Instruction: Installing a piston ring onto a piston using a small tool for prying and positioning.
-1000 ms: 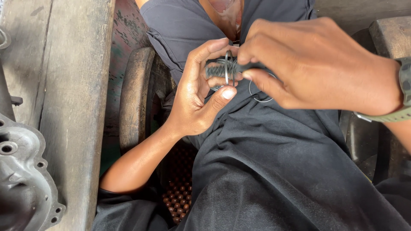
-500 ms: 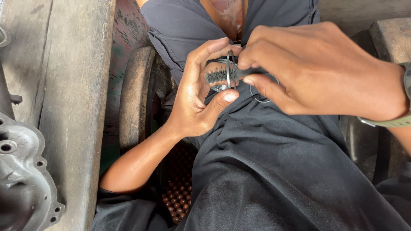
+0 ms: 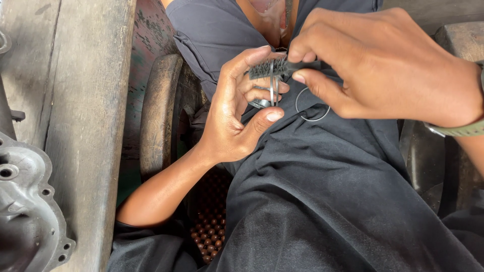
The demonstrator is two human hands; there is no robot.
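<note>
Fingers of my left hand (image 3: 237,113) curl around thin metal rings (image 3: 273,83); my right hand (image 3: 388,65) pinches a small wire brush (image 3: 275,67) against them.

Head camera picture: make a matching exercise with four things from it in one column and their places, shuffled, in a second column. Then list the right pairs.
Things
1. small brush
2. loose thin metal ring
3. grey metal casing
4. olive wristband

Places
A. bottom left corner, on the wooden bench
B. lying on the dark cloth over the lap
C. around the right wrist, at the right edge
D. pinched in the fingers of the right hand, bristles against the ring held in the left hand

Pairs: 1-D, 2-B, 3-A, 4-C
</note>
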